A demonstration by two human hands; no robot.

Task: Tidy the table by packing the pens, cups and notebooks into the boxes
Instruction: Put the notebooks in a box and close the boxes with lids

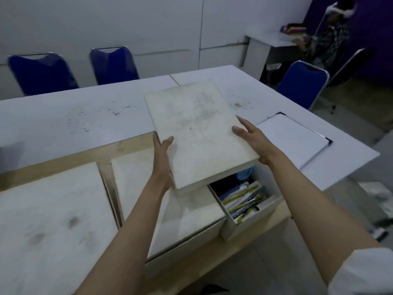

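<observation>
both hands hold a white box lid (197,133) up over the open box (253,211) at the right of the row. the lid is a flat rectangular panel with a shallow rim along its near edge, its top dirty white, smudged and marked with faint grey lines and specks. it is tilted, with the far end raised and lying over the white table (63,116) behind. the left hand (162,158) grips the lid's left edge, thumb lying on top and the other fingers hidden beneath. the right hand (252,138) grips the right edge, thumb on top near the edge, fingers curled under the side.

the open box shows under the lid's near right corner. it is white-walled, and inside lie pens (244,201) with yellow and dark barrels on top of what look like notebooks (229,189) with dark blue and white covers; something pale blue sits at the far end, too hidden to name. just left of it stands a closed box (148,188) with a stained white lid, and further left another closed box (53,220), both on a pale wooden surface (119,145).

an open notebook (295,139) with blank white pages and dark corners lies on the table to the right, apart from the boxes. blue chairs (40,73) stand along the far side
</observation>
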